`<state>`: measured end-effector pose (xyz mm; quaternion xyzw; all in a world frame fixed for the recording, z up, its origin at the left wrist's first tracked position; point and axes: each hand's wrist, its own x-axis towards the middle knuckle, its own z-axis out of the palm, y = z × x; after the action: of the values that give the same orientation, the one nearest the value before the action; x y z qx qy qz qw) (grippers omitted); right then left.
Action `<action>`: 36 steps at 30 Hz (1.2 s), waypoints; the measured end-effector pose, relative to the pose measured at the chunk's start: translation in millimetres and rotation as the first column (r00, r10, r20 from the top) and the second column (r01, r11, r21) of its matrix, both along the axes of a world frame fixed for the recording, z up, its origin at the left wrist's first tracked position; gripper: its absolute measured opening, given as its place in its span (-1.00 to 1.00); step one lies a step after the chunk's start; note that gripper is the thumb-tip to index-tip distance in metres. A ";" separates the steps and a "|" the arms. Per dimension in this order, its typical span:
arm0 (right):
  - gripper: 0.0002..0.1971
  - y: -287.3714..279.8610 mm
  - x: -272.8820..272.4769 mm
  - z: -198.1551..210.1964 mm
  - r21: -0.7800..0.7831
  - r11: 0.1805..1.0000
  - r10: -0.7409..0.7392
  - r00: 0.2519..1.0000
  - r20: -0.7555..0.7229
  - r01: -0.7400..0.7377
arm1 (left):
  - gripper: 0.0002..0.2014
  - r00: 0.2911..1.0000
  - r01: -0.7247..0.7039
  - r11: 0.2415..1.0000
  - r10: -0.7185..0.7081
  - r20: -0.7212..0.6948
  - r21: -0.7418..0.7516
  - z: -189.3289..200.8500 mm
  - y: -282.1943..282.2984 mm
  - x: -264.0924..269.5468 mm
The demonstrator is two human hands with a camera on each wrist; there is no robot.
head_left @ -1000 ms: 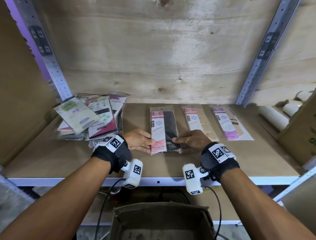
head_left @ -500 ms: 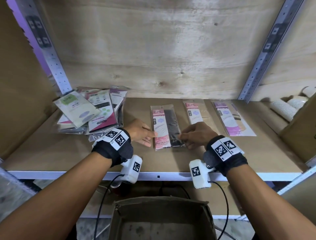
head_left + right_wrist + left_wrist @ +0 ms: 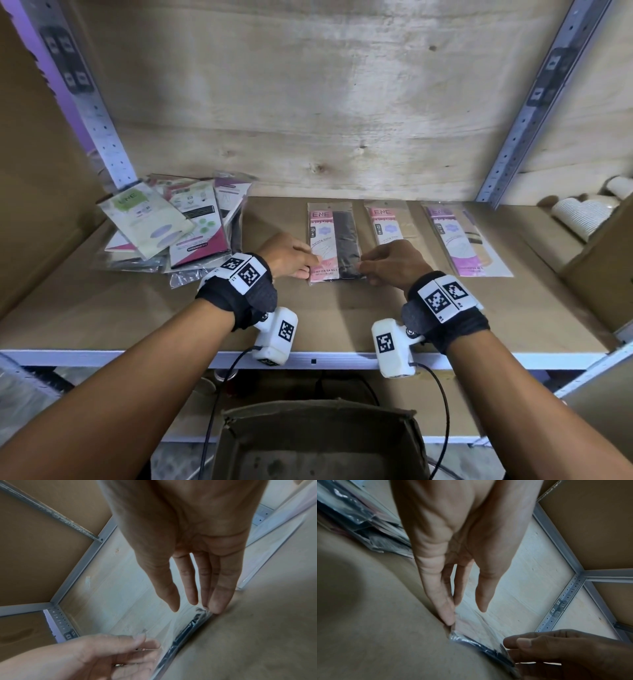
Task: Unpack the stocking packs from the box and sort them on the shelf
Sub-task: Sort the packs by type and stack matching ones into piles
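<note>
A black stocking pack (image 3: 337,240) with a pink label lies flat on the shelf board (image 3: 325,318), leftmost of a row with a beige pack (image 3: 388,224) and a purple pack (image 3: 457,240). My left hand (image 3: 303,262) touches its left edge with straight fingertips (image 3: 447,616). My right hand (image 3: 371,265) touches its right edge the same way, fingertips (image 3: 217,605) on the plastic. Neither hand grips the pack (image 3: 471,626). The open cardboard box (image 3: 318,428) stands below the shelf front; no packs show in its visible part.
A loose pile of mixed packs (image 3: 171,229) lies at the shelf's back left, beside a metal upright (image 3: 102,137). Another upright (image 3: 520,120) stands at the back right. White ribbed rolls (image 3: 579,214) and a cardboard wall (image 3: 606,260) sit at the far right.
Both hands slid the black pack a little toward the back, so its near end now lines up with the beige and purple packs. The fingers stay at its two side edges.
</note>
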<state>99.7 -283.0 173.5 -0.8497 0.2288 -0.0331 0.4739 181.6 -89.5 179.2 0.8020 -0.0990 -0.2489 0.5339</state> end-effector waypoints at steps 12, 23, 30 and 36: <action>-0.92 -2.7 5.0 -1.4 -0.115 0.993 0.003 1.000 0.030 0.000 | -0.73 1.000 -0.002 1.000 0.002 0.012 -0.005 -0.5 -8.1 6.5; -0.85 11.6 -1.8 6.9 -0.183 0.983 0.029 0.990 0.138 -0.004 | -0.79 0.981 -0.117 0.993 0.120 0.150 -0.026 11.2 26.2 13.2; -0.92 63.9 25.9 20.4 0.098 0.988 0.098 0.977 0.190 -0.118 | -0.87 0.885 -0.290 0.953 0.302 0.356 -0.088 40.4 89.7 28.4; -0.92 127.0 82.5 13.1 0.155 0.963 0.206 0.972 0.111 -0.221 | -0.81 0.844 -0.381 0.924 0.349 0.407 -0.003 42.6 145.4 38.7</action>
<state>182.2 -156.0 186.6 -0.8243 0.1154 -0.0022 0.5543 220.3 55.9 221.8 0.8599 -0.0418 0.0230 0.5083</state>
